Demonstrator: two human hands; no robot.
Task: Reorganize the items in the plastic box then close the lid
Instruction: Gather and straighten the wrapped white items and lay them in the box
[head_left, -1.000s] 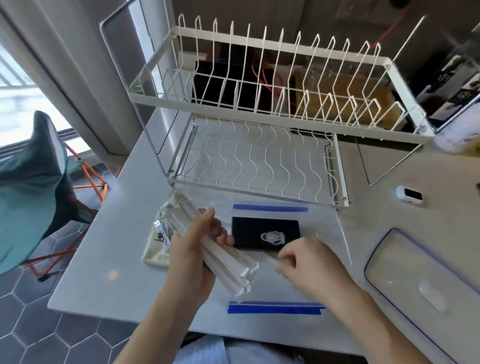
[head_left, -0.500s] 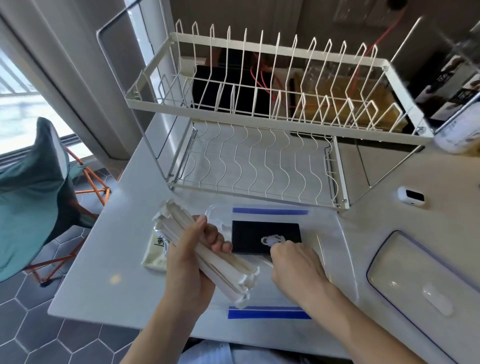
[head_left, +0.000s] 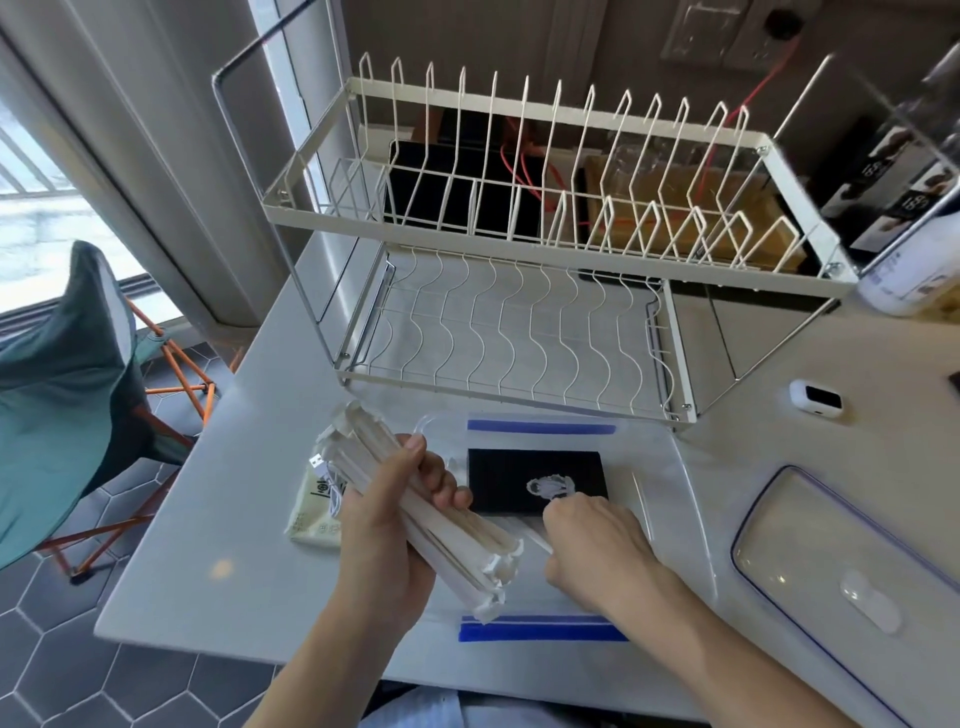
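A clear plastic box (head_left: 670, 467) with blue latches at its far and near sides sits on the white table. A black card (head_left: 514, 478) with a small white figure lies flat inside it. My left hand (head_left: 389, 540) grips a bundle of white paper-wrapped sticks (head_left: 452, 540), held tilted over the box's left edge. My right hand (head_left: 592, 545) is down inside the box, fingers curled and pinching a thin white stick near the black card. The clear lid (head_left: 810, 551) with a blue rim lies flat on the table to the right.
A white two-tier wire dish rack (head_left: 519, 249) stands right behind the box. A cream packet (head_left: 311, 514) and a white USB cable (head_left: 324, 470) lie left of the box. A small white device (head_left: 815, 397) sits at the right. A folding chair (head_left: 67, 364) stands beyond the table's left edge.
My right hand has moved left and down into the box, toward the black card. My left hand kept its grip on the stick bundle and barely shifted.
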